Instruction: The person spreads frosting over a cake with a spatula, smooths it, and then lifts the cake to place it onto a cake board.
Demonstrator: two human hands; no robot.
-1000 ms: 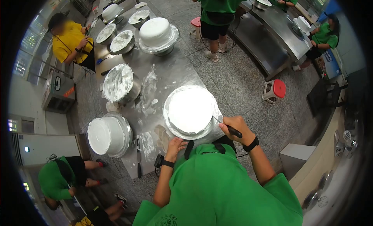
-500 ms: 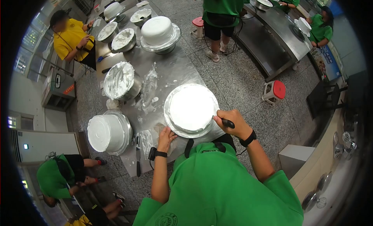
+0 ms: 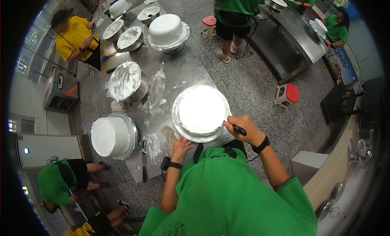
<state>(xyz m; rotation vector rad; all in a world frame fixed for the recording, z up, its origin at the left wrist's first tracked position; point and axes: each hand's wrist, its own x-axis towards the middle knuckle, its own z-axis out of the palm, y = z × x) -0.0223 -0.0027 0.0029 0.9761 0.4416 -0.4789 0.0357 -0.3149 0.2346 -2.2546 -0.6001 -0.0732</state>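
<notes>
A round cake [image 3: 202,113] covered in white cream sits before me on a turntable [image 3: 177,125] with a cream-smeared rim. My right hand [image 3: 246,130] is closed around the black handle of an icing spatula [image 3: 240,131], held at the cake's right side; its blade is hidden against the cream. At the turntable's near edge is my left hand [image 3: 180,149], fingers stretched out with the tips right at the rim. Another spatula [image 3: 144,161] lies on the table to the left, beside smears of cream and a crumpled cloth [image 3: 168,137].
On the steel table [image 3: 178,75] stand a cream bowl [image 3: 126,82], a coated cake [image 3: 109,136] at left and another cake [image 3: 165,29] farther back, with more bowls behind. A person in yellow [image 3: 77,39] stands at the far left. A red-topped stool [image 3: 289,94] is on the floor.
My left hand has slid right and slightly down along the turntable's near edge. The spatula in my right hand stays at the cake's right side, almost unmoved.
</notes>
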